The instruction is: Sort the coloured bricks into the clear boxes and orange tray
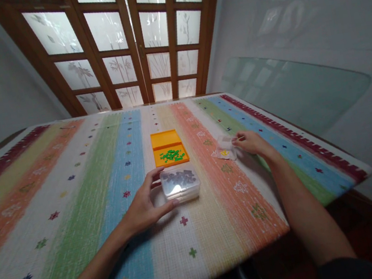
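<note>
A clear plastic box (pixel 180 185) with dark pieces inside stands closed on the table. My left hand (pixel 146 203) holds it from the left side, thumb along the front and fingers at the back left corner. Behind it lies an open orange case (pixel 165 139) with many small green pieces (pixel 172 155) in its near half. Farther right, a small clear box (pixel 225 141) stands with its lid up and a few yellow pieces (pixel 224 153) inside. My right hand (pixel 249 142) has its fingertips pinched at the right edge of this small box; the exact grip is partly hidden.
A striped, patterned cloth (pixel 83 190) covers the table, whose near edge drops off close to my body. Beyond the far edge are wooden doors (pixel 142 70) with frosted panes. A pale wall (pixel 294 21) runs along the right.
</note>
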